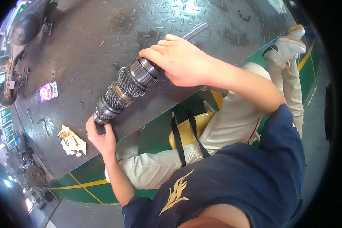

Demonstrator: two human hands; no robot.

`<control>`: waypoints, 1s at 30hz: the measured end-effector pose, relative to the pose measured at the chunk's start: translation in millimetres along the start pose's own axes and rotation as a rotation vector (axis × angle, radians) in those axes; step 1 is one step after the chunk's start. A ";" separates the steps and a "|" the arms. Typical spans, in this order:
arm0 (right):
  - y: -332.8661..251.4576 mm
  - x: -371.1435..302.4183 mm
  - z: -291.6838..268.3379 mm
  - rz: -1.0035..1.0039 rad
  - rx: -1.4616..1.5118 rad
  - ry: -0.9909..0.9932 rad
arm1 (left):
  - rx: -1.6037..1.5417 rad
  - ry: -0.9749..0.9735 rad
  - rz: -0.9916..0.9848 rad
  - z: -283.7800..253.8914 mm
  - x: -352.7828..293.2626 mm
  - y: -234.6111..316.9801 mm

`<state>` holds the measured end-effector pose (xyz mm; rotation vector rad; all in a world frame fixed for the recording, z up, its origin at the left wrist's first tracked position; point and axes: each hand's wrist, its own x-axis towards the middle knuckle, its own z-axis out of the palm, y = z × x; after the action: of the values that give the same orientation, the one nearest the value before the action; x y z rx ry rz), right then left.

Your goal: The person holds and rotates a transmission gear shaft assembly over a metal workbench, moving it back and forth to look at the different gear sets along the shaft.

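A gearbox shaft (132, 80) carrying several steel gears and a brass-coloured ring slants across a dark tread-plate tabletop (91, 22). My right hand (182, 62) is wrapped over its upper right end, just past the widest toothed ring. Beyond those fingers a thin splined end (195, 31) sticks out toward the far right. At the lower left tip of the shaft, my left hand (102, 137) has its thumb and a finger closed around the narrow end. Part of the shaft is hidden under my right palm.
Left on the tabletop lie a crumpled yellow wrapper (73, 142) and a small purple packet (48, 91). A large dark metal housing (26, 28) stands along the far left edge. Round machine parts (35, 176) sit beyond the lower left. A yellow seat (195, 127) and another person's shoes (287, 49) are nearby.
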<state>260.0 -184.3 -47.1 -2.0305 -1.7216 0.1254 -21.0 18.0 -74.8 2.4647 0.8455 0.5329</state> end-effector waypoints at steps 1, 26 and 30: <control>2.7 -1.3 1.2 -0.021 -0.009 0.003 | 0.007 -0.030 0.027 -3.7 -1.4 1.8; -2.0 2.5 -40.5 0.081 0.085 -0.251 | 0.028 -0.283 -0.060 -28.6 33.6 6.5; -8.5 0.1 -19.3 0.075 -0.016 -0.212 | 0.061 -0.251 -0.062 -17.4 40.0 4.0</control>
<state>259.3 -189.0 -26.5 -2.1598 -1.7747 0.3646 1.6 46.6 -50.4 2.4840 0.8423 0.1728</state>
